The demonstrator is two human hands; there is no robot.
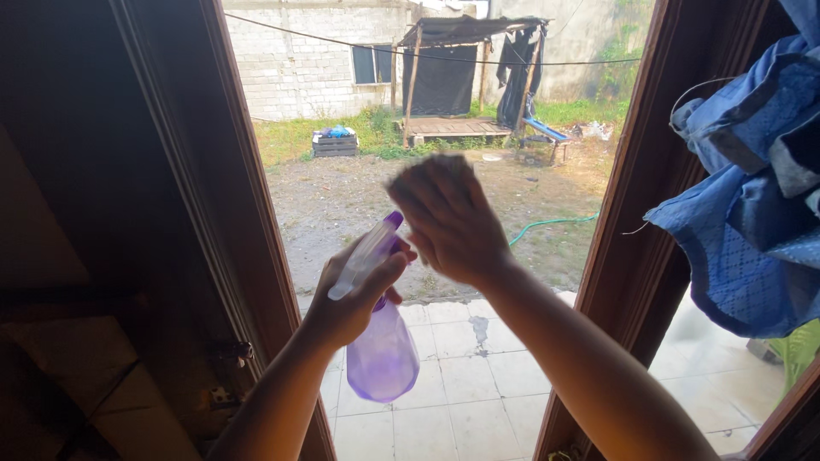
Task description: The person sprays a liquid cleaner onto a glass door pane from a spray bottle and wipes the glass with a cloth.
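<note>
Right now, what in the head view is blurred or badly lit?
Head view: the right hand is smeared by motion blur against the glass; the left hand and purple spray bottle are fairly sharp; the yard outside is bright, while the wooden frame and the room to its left sit in deep shadow.

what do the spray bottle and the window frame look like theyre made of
Spray bottle in the left hand: likely plastic, a see-through purple body you can see light through, with a paler, cloudy trigger head. Window frame: looks like wood, dark reddish-brown with a slight sheen and moulded edges; whether it is varnished or painted is hard to tell.
</note>
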